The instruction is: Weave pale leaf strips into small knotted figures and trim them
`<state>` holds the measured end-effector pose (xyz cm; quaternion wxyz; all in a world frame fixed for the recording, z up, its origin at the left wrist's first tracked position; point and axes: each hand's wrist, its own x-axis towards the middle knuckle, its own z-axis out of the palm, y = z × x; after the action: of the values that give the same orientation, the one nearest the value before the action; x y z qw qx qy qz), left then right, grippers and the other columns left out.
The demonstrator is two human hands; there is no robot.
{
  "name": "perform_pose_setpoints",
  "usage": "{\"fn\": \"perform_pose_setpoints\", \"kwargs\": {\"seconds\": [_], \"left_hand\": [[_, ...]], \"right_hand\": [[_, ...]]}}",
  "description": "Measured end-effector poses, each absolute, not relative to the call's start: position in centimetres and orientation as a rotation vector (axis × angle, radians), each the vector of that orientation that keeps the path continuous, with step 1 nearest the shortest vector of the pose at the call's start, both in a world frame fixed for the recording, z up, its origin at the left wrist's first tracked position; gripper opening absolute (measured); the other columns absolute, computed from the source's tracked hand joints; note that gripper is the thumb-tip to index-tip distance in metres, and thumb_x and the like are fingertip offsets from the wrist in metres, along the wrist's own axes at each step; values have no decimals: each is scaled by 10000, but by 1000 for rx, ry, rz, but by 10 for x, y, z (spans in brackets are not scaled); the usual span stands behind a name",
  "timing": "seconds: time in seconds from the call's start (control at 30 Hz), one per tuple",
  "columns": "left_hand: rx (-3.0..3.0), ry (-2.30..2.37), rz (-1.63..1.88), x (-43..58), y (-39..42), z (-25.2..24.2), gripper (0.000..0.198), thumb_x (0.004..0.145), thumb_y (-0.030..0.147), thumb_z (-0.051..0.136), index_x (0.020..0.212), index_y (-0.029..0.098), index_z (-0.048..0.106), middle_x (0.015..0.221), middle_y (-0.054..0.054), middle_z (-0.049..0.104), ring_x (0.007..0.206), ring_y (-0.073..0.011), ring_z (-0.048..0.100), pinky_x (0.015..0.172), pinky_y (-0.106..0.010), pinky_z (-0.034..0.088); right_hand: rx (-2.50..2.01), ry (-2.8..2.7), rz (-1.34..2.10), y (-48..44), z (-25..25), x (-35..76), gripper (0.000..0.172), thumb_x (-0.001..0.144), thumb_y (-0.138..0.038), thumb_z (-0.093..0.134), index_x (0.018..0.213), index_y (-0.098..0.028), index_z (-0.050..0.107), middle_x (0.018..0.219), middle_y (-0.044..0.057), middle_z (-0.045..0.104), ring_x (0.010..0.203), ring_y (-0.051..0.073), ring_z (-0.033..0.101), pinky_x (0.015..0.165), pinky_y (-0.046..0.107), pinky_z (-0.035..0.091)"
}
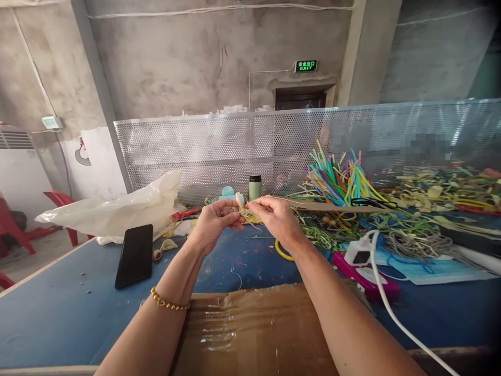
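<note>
Both hands meet over the middle of the blue table (172, 313). My left hand (217, 219), with a gold bead bracelet (168, 303) on its wrist, pinches a small bundle of pale, straw-like strips (240, 202). Part of the bundle sticks up between the hands, and loose ends hang below. My right hand (276, 216) is closed at the bundle's right side, its thumb and fingertips pressed together. What exactly those fingertips grip is too small to make out. A thin pale strand runs rightward near them. Below the forearms lies a brown cardboard sheet (258, 334).
At left lie a black phone (134, 256) and a white plastic bag (117, 209). Behind stands a green bottle (255, 188). To the right are colourful thin strips (340, 180), a yellow ring (284, 250), a magenta power strip (366, 277) with a white cable (385, 303), and a blue mask (442, 271).
</note>
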<state>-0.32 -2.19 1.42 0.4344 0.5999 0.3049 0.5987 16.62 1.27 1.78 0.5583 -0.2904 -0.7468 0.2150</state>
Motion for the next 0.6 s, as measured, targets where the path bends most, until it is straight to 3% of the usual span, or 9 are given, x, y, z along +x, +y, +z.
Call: {"fn": "perform_pose_setpoints", "kwargs": {"seconds": [0.17,0.27,0.4,0.6], "left_hand": [[1607,830,1545,1,-24,15,226,734,229,744,882,143,595,653,-46,712,545,-149,646,577,-282,450],[1691,945,1537,2,-23,14,131,763,247,706,777,148,620,639,-48,695,494,-127,594,536,-279,439],[1757,1046,1517,-2,-23,15,136,784,257,675,705,148,655,591,-37,651,451,-109,531,481,-266,395],[1613,803,1544,-9,-25,20,118,763,223,712,735,138,635,636,-19,651,541,-98,579,558,-238,422]], "right_hand": [[-592,-1817,842,14,14,164,222,784,-346,713,908,-164,740,810,65,730,744,180,663,694,327,510],[-633,-1848,729,12,13,163,190,801,-324,696,896,-165,739,725,48,719,663,170,647,628,315,499],[-630,-1926,414,5,18,164,175,818,-314,683,900,-175,754,848,72,738,708,179,646,671,337,499],[-657,-1607,580,1,30,175,292,865,-404,615,986,-164,729,868,71,718,756,172,626,674,322,484]]}}
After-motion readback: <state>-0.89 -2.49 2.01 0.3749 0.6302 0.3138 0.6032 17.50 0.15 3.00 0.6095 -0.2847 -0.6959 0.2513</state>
